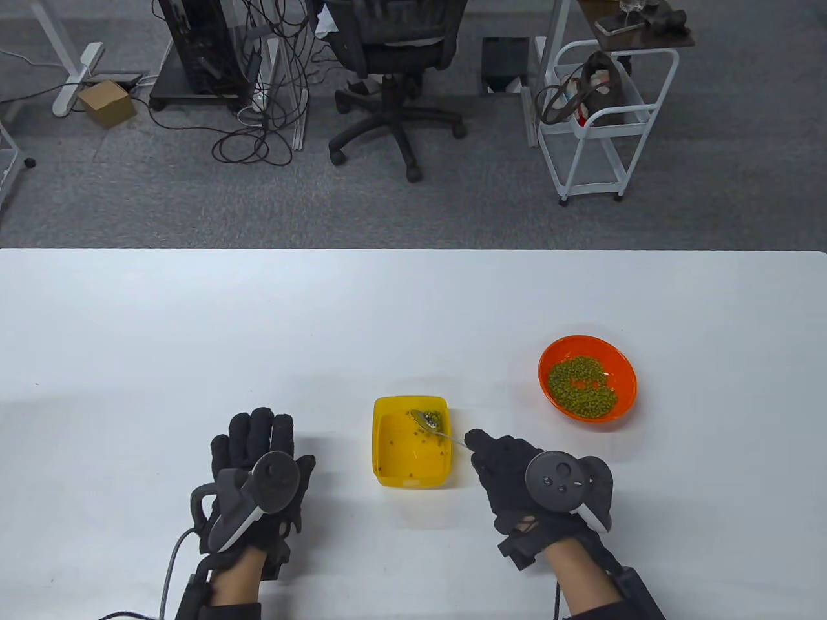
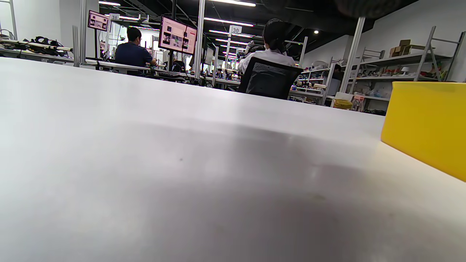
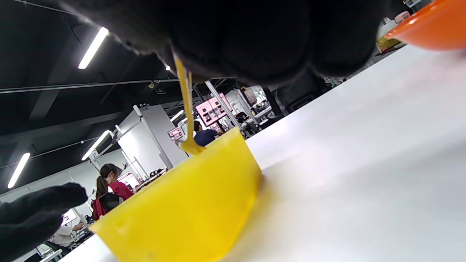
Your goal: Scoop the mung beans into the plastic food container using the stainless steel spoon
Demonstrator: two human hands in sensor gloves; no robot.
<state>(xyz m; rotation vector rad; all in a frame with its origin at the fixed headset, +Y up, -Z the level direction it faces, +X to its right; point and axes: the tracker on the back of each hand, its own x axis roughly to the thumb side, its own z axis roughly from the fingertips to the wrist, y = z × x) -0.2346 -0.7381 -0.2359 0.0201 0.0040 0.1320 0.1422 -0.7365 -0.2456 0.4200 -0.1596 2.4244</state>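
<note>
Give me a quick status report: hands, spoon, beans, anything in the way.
Right hand grips the spoon, bowl over the yellow container. Left hand flat on the table, holding nothing. Most mung beans in the orange bowl. Path unobstructed.

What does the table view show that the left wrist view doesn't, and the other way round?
Only the table view shows both hands, left resting flat, right holding the spoon over the container, a few beans inside it, and the orange bowl of mung beans. Only the left wrist view shows people seated at monitors beyond the table. Both show the yellow container and the white table.
</note>
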